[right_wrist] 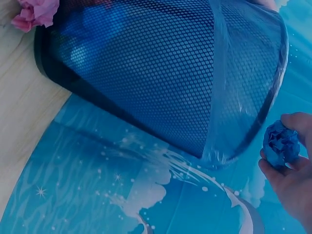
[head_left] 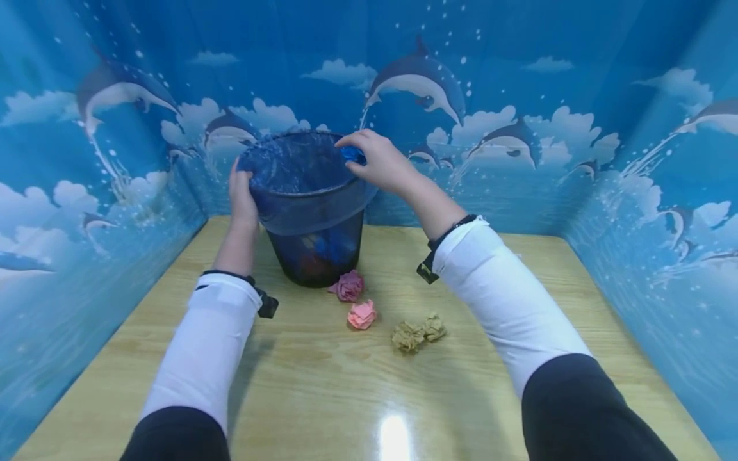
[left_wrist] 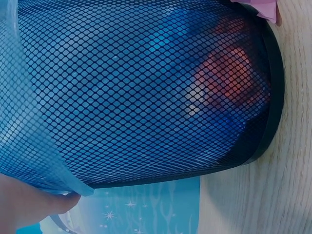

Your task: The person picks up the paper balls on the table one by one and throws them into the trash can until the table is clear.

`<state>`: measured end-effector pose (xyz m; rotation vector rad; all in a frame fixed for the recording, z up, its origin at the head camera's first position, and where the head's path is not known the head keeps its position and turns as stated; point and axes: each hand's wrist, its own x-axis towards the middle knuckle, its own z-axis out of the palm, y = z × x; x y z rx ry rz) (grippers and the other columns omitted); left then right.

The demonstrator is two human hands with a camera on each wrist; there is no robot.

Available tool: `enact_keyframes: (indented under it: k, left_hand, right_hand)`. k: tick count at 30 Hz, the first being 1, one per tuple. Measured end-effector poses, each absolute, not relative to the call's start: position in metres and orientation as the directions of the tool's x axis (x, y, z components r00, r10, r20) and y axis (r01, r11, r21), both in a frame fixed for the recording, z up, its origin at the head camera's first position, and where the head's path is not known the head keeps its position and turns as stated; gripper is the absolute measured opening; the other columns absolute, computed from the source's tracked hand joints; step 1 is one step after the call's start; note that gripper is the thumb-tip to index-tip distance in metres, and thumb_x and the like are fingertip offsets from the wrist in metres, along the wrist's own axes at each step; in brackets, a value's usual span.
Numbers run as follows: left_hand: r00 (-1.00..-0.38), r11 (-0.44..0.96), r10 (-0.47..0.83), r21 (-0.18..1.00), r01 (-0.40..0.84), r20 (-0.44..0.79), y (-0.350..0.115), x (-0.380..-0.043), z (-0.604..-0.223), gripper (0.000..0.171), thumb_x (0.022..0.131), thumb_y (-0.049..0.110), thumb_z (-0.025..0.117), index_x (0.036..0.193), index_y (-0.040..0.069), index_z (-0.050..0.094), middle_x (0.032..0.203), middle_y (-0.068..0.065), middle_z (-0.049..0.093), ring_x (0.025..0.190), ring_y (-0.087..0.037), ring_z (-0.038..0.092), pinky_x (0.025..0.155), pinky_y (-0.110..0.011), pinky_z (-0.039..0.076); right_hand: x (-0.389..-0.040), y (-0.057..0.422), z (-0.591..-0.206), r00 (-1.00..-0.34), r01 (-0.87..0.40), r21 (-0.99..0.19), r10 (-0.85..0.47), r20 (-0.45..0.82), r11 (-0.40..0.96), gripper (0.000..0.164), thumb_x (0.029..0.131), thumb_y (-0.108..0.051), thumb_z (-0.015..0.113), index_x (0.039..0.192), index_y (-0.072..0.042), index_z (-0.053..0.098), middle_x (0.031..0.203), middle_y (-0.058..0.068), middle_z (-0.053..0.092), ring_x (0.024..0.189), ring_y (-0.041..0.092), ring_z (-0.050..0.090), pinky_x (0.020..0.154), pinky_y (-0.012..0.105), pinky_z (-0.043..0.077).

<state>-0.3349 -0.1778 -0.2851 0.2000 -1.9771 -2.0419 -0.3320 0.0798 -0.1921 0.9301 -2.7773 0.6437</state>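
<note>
A dark mesh wastebasket [head_left: 314, 250] lined with a translucent blue bag [head_left: 311, 214] stands toward the back left of the table. My left hand [head_left: 242, 195] grips its rim on the left side, over the folded edge of the bag; the thumb [left_wrist: 61, 204] shows against the liner in the left wrist view. Between the fingers and thumb of my right hand [head_left: 380, 163] is a crumpled blue paper ball [right_wrist: 281, 144], held just above the right side of the rim. Through the mesh, red and blue crumpled shapes show near the bottom of the basket.
Next to the basket's base lies a purple-pink paper ball [head_left: 348, 285], with a lighter pink one [head_left: 362, 315] in front. Two yellowish-brown balls, a larger one [head_left: 407, 337] and a smaller one [head_left: 435, 327], lie farther right. A dolphin-printed curtain [head_left: 369, 77] surrounds the wooden table [head_left: 323, 384].
</note>
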Motion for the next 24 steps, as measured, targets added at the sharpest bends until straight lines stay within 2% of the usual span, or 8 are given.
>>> enact_keyframes:
  k: [6,14,24]
  left_hand:
    - [-0.949,-0.026,-0.303,0.994,0.104,0.091,-0.178,-0.334,-0.284,0.060,0.098,0.038,0.027,0.156,0.035,0.011,0.163,0.012,0.002,0.150,-0.011,0.002,0.121,-0.035,0.007]
    - [-0.949,-0.053,-0.313,0.997,0.062,0.043,-0.179,-0.338,-0.278,0.060,0.097,0.032,0.027,0.156,0.035,0.012,0.163,0.011,0.001,0.150,-0.010,0.002,0.120,-0.034,0.009]
    - [-0.947,-0.048,-0.319,0.998,0.047,0.029,-0.179,-0.339,-0.278,0.059,0.098,0.033,0.028,0.155,0.037,0.013,0.163,0.013,0.001,0.150,-0.010,0.001,0.120,-0.033,0.008]
  right_hand:
    - [-0.337,0.068,-0.194,-0.796,-0.606,-0.331,-0.557,0.239,0.724,0.042,0.099,-0.022,0.053,0.140,-0.016,0.051,0.148,0.008,0.042,0.139,0.024,0.037,0.111,0.038,0.035]
    - [-0.342,0.061,-0.198,-0.833,-0.549,-0.385,-0.524,0.177,0.742,0.043,0.100,-0.027,0.051,0.142,-0.023,0.049,0.154,0.003,0.036,0.145,0.021,0.028,0.116,0.037,0.028]
    - [-0.347,0.055,-0.203,-0.814,-0.576,-0.391,-0.551,0.186,0.718,0.042,0.099,-0.024,0.053,0.141,-0.019,0.050,0.149,0.006,0.043,0.140,0.022,0.036,0.111,0.038,0.035]
